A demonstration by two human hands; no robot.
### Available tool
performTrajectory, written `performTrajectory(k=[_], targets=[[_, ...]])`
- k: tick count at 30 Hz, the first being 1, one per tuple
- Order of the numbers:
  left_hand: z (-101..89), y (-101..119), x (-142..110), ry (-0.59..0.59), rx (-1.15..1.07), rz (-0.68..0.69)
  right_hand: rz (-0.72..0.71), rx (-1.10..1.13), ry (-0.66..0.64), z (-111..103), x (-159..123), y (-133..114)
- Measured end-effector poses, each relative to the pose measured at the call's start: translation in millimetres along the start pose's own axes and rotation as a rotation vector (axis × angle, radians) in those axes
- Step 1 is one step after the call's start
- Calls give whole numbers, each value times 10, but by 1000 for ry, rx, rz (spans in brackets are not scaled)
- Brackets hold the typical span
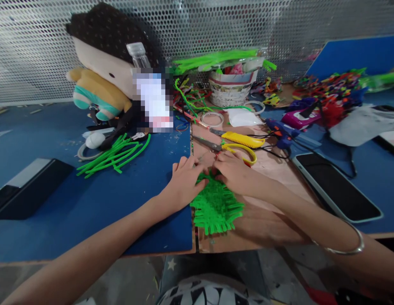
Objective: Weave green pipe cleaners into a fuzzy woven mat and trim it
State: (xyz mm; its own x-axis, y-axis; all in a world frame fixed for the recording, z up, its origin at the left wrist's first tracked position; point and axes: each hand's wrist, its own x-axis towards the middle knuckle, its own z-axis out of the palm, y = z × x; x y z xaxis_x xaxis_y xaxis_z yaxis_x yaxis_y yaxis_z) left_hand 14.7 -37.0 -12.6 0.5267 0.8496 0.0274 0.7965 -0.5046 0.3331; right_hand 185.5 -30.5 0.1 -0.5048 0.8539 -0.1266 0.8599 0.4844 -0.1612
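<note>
A flat green piece woven from fuzzy pipe cleaners (216, 207) lies on the brown board at the table's front. My left hand (184, 180) rests on its far left corner, fingers curled and pinching at its top edge. My right hand (235, 171) meets it from the right, fingers closed on the same far edge, where something small and red shows between the fingertips. A metal bangle (349, 248) circles my right wrist.
Yellow-handled scissors (238, 148) and a yellow utility knife (243, 139) lie just beyond my hands. Loose green pipe cleaners (115, 154) sit left, near a plush doll (101, 72). A phone (336, 184) lies right; a dark box (28, 186) far left. A bowl of craft stems (230, 87) stands behind.
</note>
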Motion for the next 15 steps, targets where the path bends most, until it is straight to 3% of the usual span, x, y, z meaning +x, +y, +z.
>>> performTrajectory(k=[10,15], targets=[[-50,-32,-21,22,78,-71,34,188,-5,-108,20,1],[-78,-70,13,42,-170,-56,-9,295,33,-136,23,3]])
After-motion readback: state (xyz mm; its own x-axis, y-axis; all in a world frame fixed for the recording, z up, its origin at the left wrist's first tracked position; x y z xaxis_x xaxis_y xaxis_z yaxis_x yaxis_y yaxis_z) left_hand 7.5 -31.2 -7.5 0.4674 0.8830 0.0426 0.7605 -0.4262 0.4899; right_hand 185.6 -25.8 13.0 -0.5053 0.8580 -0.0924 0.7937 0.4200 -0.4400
